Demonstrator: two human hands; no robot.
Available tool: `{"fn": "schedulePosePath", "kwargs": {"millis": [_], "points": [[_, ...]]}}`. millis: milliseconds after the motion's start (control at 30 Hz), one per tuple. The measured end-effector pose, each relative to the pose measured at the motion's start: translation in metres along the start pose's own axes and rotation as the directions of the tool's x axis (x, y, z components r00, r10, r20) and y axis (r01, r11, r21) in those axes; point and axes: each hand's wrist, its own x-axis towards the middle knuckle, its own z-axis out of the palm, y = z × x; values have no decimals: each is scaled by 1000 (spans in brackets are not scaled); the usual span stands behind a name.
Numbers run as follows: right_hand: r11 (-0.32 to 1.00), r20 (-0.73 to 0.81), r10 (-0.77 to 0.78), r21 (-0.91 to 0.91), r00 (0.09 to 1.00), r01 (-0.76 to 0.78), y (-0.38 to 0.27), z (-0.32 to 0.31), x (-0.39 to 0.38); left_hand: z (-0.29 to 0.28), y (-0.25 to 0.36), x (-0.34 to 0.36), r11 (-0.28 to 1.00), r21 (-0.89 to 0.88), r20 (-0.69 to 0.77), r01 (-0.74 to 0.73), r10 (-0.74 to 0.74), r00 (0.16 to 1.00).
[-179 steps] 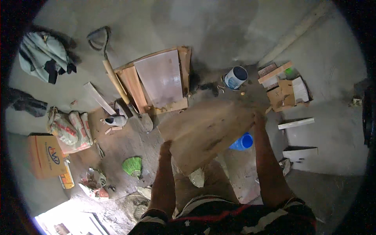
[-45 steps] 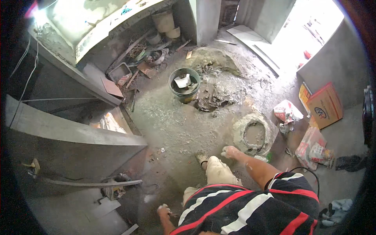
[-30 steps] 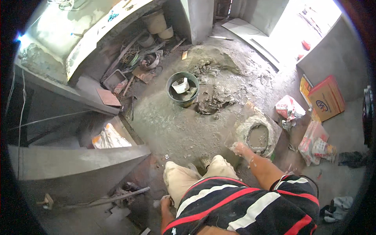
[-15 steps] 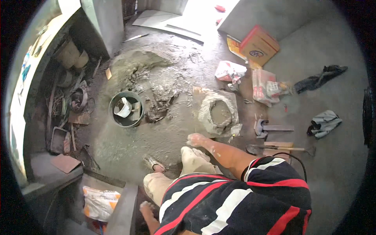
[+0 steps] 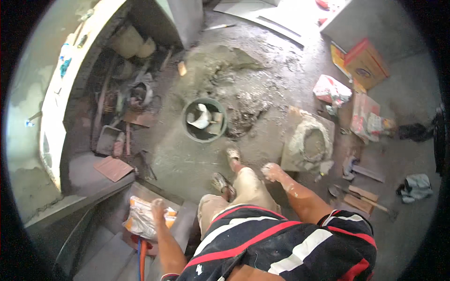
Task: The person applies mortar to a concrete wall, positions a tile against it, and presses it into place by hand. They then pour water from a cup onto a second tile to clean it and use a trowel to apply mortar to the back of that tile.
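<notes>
Left hand (image 5: pixel 158 209) near the bag (image 5: pixel 140 216), right hand (image 5: pixel 271 172) out; both seem empty, fingers (image 5: pixel 266 171) loosely bent. Step softly; the floor (image 5: pixel 187 161) looks slick.

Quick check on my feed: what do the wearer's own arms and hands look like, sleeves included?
The left hand and right hand are ungloved, with pale smears. More pale specks mark the right forearm. The striped shirt is black, red and white, its short sleeves leaving both forearms bare.
</notes>
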Motion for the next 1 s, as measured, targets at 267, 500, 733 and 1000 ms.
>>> {"fn": "schedulePosePath", "kwargs": {"millis": [267, 500, 733, 1000], "points": [[990, -101, -138, -33, 985, 136, -60, -79, 23, 41, 0, -44, 932, -321, 149, 169, -127, 981], [963, -80, -224, 134, 971, 234, -198, -48, 59, -95, 170, -19, 430, -838, -334, -336, 84, 939], [984, -124, -91, 145, 988, 108, -311, -29, 140, -201, 343, 68, 502, -682, -336, -532, 430, 838], [987, -183, -152, -77, 971, 140, -395, 87, 138, -137, 218, 221, 880, -475, 56, 34, -8, 998]]}}
